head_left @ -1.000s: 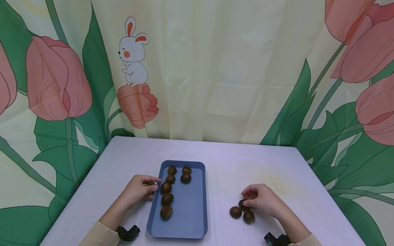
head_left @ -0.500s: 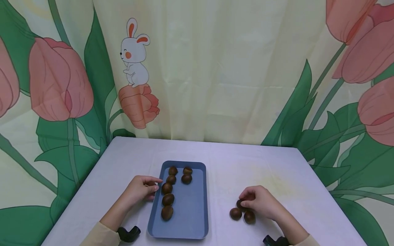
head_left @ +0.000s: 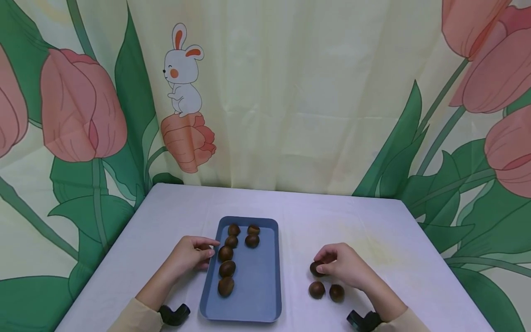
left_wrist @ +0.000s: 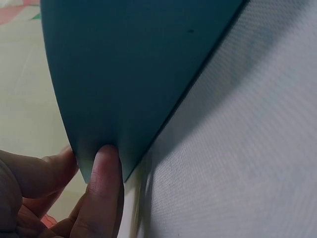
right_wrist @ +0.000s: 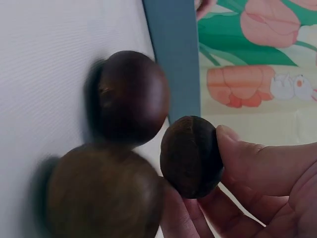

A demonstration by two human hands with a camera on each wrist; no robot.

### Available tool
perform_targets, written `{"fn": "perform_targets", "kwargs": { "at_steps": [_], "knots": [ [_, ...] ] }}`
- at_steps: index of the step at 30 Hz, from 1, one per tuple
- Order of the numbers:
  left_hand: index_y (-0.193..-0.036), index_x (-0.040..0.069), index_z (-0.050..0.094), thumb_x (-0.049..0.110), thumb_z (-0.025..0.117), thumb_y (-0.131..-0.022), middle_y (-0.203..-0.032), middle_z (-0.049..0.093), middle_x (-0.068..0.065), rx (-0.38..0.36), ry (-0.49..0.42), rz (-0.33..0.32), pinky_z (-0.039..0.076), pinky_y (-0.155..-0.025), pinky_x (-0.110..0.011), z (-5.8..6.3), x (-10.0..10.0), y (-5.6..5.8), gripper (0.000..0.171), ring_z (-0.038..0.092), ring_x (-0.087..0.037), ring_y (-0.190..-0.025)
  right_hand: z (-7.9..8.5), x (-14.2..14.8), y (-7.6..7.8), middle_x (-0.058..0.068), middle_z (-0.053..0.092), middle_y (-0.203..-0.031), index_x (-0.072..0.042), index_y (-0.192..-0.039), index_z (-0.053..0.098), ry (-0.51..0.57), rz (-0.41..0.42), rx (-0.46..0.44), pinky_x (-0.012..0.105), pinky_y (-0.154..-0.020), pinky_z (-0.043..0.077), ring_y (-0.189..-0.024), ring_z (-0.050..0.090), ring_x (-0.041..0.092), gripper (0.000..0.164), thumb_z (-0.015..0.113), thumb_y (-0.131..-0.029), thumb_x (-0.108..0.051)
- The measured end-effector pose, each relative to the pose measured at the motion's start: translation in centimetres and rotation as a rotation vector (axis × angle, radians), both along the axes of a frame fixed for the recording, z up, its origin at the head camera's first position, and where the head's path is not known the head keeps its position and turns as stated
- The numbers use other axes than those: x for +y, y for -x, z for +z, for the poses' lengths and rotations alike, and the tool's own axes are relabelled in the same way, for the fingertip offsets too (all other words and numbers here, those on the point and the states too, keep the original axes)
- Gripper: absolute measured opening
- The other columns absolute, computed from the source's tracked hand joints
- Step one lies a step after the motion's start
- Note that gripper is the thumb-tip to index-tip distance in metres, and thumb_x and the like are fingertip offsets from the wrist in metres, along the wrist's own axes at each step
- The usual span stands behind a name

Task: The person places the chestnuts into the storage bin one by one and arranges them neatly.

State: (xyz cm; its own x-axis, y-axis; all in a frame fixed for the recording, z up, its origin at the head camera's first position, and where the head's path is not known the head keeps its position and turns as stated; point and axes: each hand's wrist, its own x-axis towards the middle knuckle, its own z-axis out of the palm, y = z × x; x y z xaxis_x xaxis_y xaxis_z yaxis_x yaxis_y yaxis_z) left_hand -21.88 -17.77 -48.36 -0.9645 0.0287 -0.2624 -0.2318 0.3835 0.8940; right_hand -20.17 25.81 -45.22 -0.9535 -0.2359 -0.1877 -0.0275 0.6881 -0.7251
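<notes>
My right hand [head_left: 346, 266] pinches a brown chestnut [right_wrist: 190, 157] between thumb and fingers, just off the tabletop or resting on it; I cannot tell which. Close by on the white cloth lie two more chestnuts, a left one [head_left: 317, 290] and a right one [head_left: 337, 293]. At the blue tray [head_left: 259, 295], my left hand [head_left: 191, 254] grips the left edge; in the left wrist view its thumb [left_wrist: 105, 171] presses the outer wall while another finger touches the rim. Inside the tray, several chestnuts [head_left: 227, 268] form a left column, with two chestnuts [head_left: 251, 240] at the upper right.
A white cloth [head_left: 315, 216] covers the table. Behind it hangs a curtain [head_left: 290, 115] printed with tulips and a rabbit. Black wrist cameras [head_left: 175, 315] sit at both sleeves. Between the tray and the right-hand chestnuts runs a strip of cloth.
My right hand has drawn one chestnut leftward and a little away from the other two, which stay nearly in place. The left hand and the tray hold still.
</notes>
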Motion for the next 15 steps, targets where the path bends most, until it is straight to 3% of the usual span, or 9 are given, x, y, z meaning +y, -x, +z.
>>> {"fn": "perform_targets", "kwargs": {
  "at_steps": [15],
  "knots": [
    [-0.121, 0.007, 0.082, 0.000, 0.075, -0.097, -0.099, 0.070, -0.012, 0.007, -0.026, -0.004, 0.067, -0.068, -0.032, -0.1, 0.0, 0.0, 0.025, 0.069, -0.017, -0.078, 1.2, -5.4, 1.8, -0.001, 0.078, -0.097, -0.018, -0.100, 0.082, 0.119, 0.070, 0.070, 0.037, -0.088, 0.055, -0.098, 0.069, 0.018, 0.013, 0.087, -0.089, -0.013]
  ]
}}
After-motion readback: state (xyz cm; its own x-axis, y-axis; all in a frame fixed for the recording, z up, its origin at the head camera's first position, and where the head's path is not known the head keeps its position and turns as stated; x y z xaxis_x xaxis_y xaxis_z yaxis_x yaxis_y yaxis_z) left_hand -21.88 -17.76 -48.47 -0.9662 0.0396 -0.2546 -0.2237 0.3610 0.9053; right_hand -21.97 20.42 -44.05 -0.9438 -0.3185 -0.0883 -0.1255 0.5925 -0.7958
